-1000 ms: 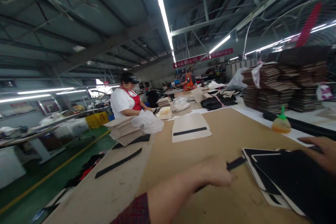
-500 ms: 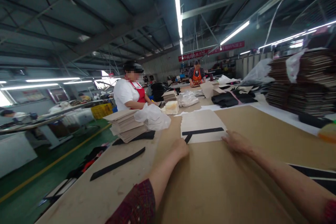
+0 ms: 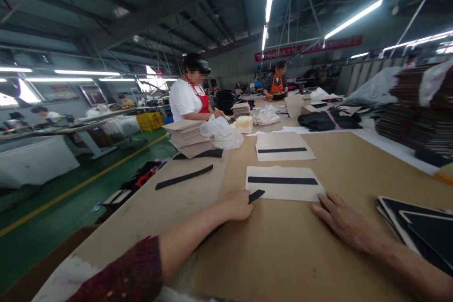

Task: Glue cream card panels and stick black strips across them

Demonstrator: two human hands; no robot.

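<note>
My left hand (image 3: 238, 205) is closed on a short black strip (image 3: 256, 196), whose end pokes out over the lower left corner of the nearer white sheet (image 3: 283, 195). Across that sheet runs a long black strip (image 3: 282, 180). My right hand (image 3: 338, 217) lies open with its fingers apart, the fingertips at the sheet's lower right corner. Beyond it lies a farther white sheet (image 3: 283, 141) with its own black strip (image 3: 282, 150). Another black strip (image 3: 184, 177) rests alone on the table to the left.
Stacked beige pieces (image 3: 189, 138) and a plastic bag (image 3: 222, 131) stand at the table's left edge. Black panels (image 3: 424, 231) lie at the right, near my right forearm. A person in a red apron (image 3: 191, 94) works across on the left; another person (image 3: 276, 82) is farther back.
The view has shifted, and two separate white sheets now show where one area was visible. My right hand has spread flatter on the table. My left hand still holds the short strip.
</note>
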